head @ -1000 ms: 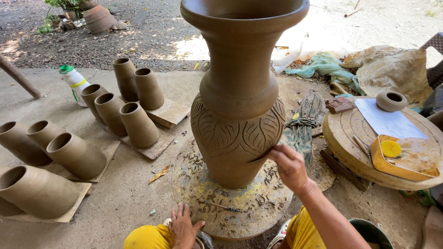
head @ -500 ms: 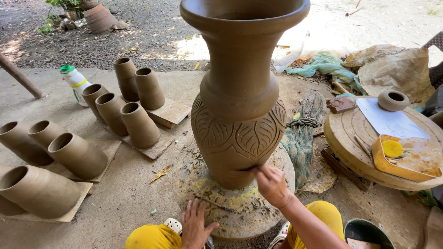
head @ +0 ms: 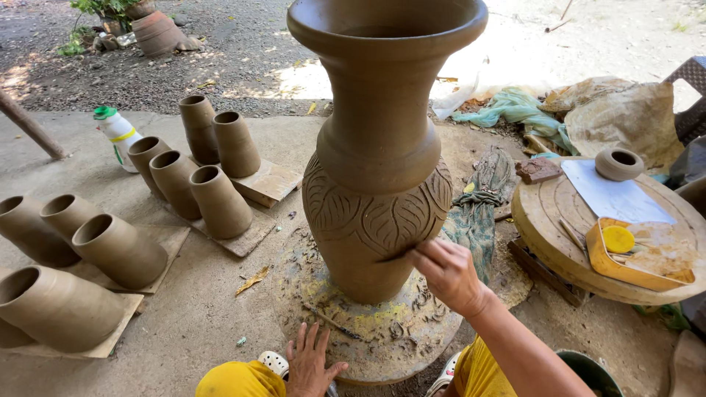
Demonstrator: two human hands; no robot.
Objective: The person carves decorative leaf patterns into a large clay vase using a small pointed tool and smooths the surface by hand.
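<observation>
1. Head view, centre: tall unfired clay vase (head: 379, 147) stands upright on a round turntable (head: 375, 331) on the concrete floor (head: 198, 316). Wide flared mouth, narrow neck, leaf pattern carved in a band round the belly.
2. Right hand (head: 448, 276) at the vase's lower belly, right side. Fingers closed on a thin dark carving tool (head: 397, 255); tool tip touches the carved band.
3. Left hand (head: 312, 364) lies flat on the near edge of the turntable, fingers spread open, holding nothing.
4. Clay shavings (head: 412, 316) scattered on the turntable around the vase foot. A thin stick (head: 331, 321) lies there too, just above the left hand.
5. Yellow trouser knees at the bottom edge, either side of the left hand; white shoe (head: 276, 362) just beside that hand.
6. Left side: plain clay pots (head: 220, 198) tilted on flat boards (head: 268, 182), several rows, well apart from the vase. More of them, larger, at the far left.
7. White plastic bottle (head: 119, 132) with green cap behind the pots.
8. Right side: second round wooden surface (head: 544, 220) carrying a small clay bowl (head: 619, 163), a pale sheet (head: 614, 197), and a yellow tray (head: 643, 254) with a yellow sponge in it.
9. Green cloth (head: 478, 213) on the floor between the vase and that surface.
10. Back right: sacks and a teal cloth (head: 515, 106) in a heap.
</observation>
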